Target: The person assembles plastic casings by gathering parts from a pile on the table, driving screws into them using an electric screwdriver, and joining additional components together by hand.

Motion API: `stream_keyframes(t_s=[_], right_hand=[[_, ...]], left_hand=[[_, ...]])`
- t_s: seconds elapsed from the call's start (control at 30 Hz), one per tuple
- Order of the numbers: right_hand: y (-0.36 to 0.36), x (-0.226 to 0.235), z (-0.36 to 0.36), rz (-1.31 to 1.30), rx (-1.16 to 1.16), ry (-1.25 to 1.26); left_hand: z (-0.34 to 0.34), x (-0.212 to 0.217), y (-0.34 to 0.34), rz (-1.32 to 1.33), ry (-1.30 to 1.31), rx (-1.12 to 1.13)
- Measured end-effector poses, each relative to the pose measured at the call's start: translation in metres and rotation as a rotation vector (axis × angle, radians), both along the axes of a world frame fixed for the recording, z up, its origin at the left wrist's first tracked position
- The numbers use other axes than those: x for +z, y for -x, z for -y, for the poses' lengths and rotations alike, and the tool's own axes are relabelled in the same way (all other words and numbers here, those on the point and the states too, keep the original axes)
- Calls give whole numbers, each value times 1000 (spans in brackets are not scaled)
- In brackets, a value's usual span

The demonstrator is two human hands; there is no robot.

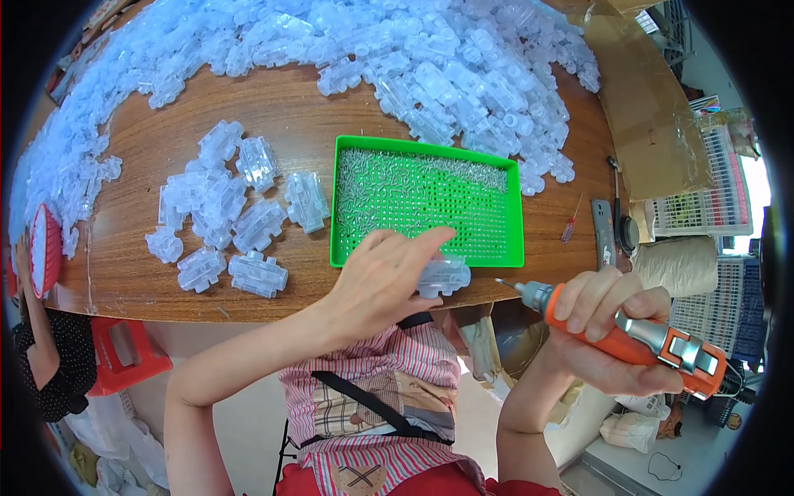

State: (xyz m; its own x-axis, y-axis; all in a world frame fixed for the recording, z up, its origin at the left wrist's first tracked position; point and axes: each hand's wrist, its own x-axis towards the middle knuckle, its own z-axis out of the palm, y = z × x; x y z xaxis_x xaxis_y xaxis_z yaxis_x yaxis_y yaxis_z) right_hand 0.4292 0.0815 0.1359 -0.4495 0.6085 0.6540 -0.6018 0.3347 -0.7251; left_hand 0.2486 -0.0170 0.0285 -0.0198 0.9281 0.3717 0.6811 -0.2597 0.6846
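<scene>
My left hand (382,277) grips a clear plastic housing (444,277) at the near edge of a green tray (521,223). Part of the housing is hidden under the fingers. Many small silver screws (368,186) lie in the tray, thickest along its left and far sides. In my right hand (608,331) is an orange electric screwdriver (616,339), held right of the tray with its bit pointing left toward the housing. A gap separates the bit from the housing. Left of the tray sits a small group of similar clear housings (219,198).
A large heap of clear housings (463,66) covers the table's far side. To the right lie a thin red-handled screwdriver (571,223), a phone (604,231) and a cardboard sheet (653,107). Another person's arm (37,331) shows at the far left, near a red stool (124,355).
</scene>
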Motion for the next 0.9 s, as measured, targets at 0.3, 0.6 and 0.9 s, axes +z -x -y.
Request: stream_keyframes(t_s=[0.3, 0.6, 0.9], right_hand=[[29, -18, 16, 126, 137, 36], [37, -31, 22, 164, 145, 161], [49, -39, 15, 196, 165, -33]], left_hand=[[3, -12, -4, 98, -49, 57], [1, -15, -4, 143, -121, 65], [1, -16, -1, 88, -162, 21]])
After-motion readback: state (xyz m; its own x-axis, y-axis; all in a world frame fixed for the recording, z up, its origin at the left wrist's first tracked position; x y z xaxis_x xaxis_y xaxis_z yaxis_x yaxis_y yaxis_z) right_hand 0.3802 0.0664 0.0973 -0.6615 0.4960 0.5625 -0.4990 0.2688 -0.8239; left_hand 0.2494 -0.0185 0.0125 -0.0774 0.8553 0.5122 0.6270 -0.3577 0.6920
